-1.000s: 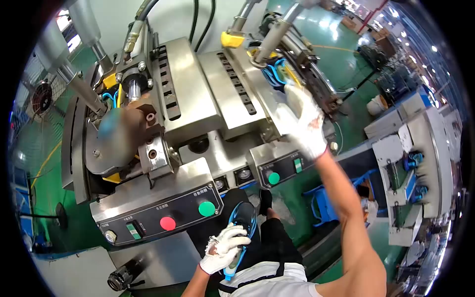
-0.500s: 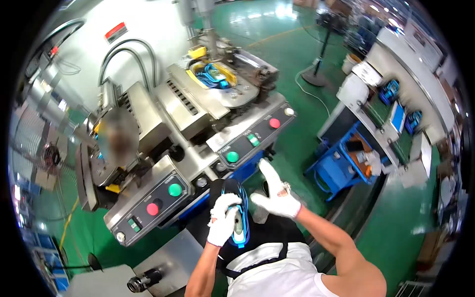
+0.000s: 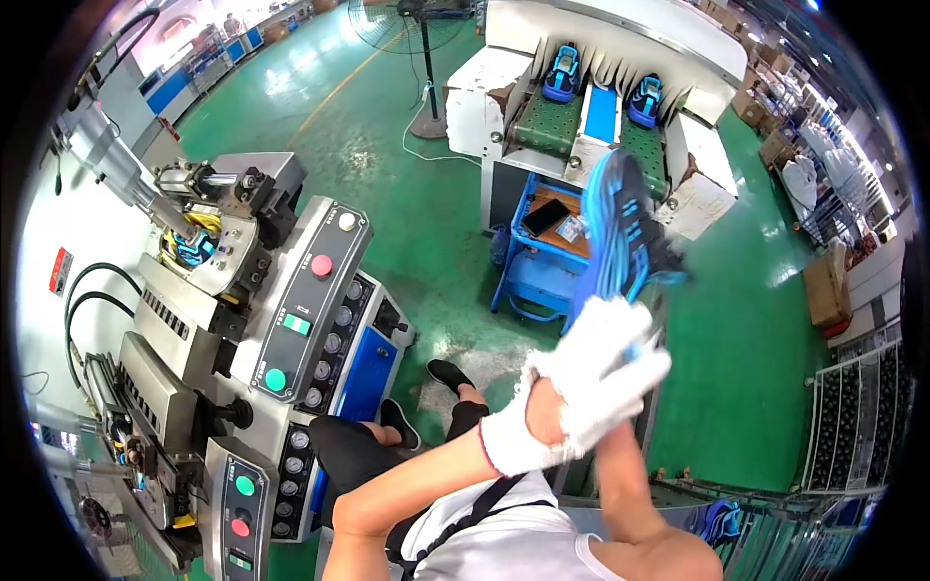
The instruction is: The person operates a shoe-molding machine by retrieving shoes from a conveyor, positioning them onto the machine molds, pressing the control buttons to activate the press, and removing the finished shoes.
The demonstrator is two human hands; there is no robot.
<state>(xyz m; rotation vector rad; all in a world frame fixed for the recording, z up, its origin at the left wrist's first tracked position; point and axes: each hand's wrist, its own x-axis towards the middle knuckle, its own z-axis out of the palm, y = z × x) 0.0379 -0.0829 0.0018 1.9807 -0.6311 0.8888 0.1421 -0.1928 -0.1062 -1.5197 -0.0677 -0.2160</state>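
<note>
A blue and black shoe (image 3: 620,228), blurred, is held up right of centre with its toe pointing up and away. My left hand (image 3: 557,412), in a white glove, reaches across to the shoe's near end, its fingers closed there with light blue showing between them. My right hand (image 3: 603,334), also gloved, overlaps it at that same end; its fingers cannot be told apart from the left's. Both gloves hide the near part of the shoe.
A press machine with button panels (image 3: 308,295) stands at the left. Ahead are a blue cart (image 3: 538,281) and a conveyor (image 3: 549,124) bearing two shoes. A standing fan (image 3: 426,73) is behind, a rack (image 3: 852,421) at right, and shoes (image 3: 719,523) lie low right.
The view has swung right. The shoe has risen from my lap to right of centre, in front of the cart. My right hand, earlier apart and spread, now overlaps my left.
</note>
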